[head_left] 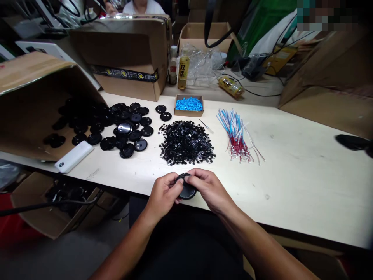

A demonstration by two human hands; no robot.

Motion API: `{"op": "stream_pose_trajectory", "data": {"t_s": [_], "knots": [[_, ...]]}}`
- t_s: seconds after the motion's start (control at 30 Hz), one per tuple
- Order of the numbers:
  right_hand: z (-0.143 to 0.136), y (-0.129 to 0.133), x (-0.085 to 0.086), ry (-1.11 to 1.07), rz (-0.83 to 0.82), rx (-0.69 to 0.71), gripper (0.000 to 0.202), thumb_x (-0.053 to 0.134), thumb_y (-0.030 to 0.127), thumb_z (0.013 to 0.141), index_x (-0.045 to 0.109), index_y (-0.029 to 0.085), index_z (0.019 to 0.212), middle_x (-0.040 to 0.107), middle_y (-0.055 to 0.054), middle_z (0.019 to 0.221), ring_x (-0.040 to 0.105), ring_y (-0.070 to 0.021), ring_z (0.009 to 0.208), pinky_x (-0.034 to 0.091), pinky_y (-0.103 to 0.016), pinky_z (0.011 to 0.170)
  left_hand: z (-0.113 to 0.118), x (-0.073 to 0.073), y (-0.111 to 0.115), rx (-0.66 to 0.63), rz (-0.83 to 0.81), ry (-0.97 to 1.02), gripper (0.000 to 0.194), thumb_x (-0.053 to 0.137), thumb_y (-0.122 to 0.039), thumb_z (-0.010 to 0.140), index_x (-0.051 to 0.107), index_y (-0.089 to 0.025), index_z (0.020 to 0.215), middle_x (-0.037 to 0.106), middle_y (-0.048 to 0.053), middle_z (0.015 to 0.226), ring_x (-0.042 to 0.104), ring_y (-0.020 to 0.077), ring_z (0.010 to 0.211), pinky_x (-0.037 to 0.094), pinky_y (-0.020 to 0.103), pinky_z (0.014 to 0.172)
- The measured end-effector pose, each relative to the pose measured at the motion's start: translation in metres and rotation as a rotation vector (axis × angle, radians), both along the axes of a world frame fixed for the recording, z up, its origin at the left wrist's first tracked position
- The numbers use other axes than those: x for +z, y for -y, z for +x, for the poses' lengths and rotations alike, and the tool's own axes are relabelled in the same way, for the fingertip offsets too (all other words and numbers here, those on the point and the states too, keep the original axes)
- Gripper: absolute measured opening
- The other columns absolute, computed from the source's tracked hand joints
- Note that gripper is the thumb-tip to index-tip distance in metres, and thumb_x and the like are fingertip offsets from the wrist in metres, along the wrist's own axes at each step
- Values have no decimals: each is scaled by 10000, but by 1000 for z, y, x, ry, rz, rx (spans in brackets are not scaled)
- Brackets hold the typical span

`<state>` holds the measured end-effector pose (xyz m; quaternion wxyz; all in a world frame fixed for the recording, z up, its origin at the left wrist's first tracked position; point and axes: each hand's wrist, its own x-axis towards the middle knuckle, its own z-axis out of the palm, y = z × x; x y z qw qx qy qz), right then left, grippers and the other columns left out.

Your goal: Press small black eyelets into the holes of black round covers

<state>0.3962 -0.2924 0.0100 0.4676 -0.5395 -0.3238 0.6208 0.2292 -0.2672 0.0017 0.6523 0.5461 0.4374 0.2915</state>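
A round black plastic cap point(187, 191) is held between both hands at the front edge of the table. My left hand point(164, 192) grips its left side, thumb on its upper face. My right hand point(208, 186) pinches the far right rim with thumb and fingers. Whether a smaller part sits under the thumbs is hidden. Just beyond the hands lies a heap of small black discs point(186, 143). Similar black caps point(127, 151) are scattered to the left. A bundle of blue, white and red wires point(234, 136) lies to the right.
Small blue pieces fill a little cardboard box point(189, 114) behind the heap, near a thin pointed tool point(204, 124). A tipped carton point(17, 116) spills caps at left, by a white power bank point(74, 156). Bottles point(183, 70) stand farther back. Across the table, a person point(143, 7) is partly visible.
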Motion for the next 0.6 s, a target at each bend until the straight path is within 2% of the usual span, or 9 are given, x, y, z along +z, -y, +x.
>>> {"op": "stream_pose_trajectory", "data": {"t_s": [0.33,0.6], "knots": [[-8,3,-4,-39,-3,-76,168,739,306,792,698,151,740,664,-1,665,571,-133,606,446,-250,582,0,-2,2,12,19,-17,312,625,-431,962,589,-181,778,584,-36,606,582,121,477,467,203,433],[-2,4,1,12,-1,-9,187,746,332,802,715,154,755,663,1,675,565,-130,612,426,-249,589,-3,-2,5,-19,18,7,332,607,-449,984,580,-185,784,601,-27,614,588,123,495,467,209,459]]}}
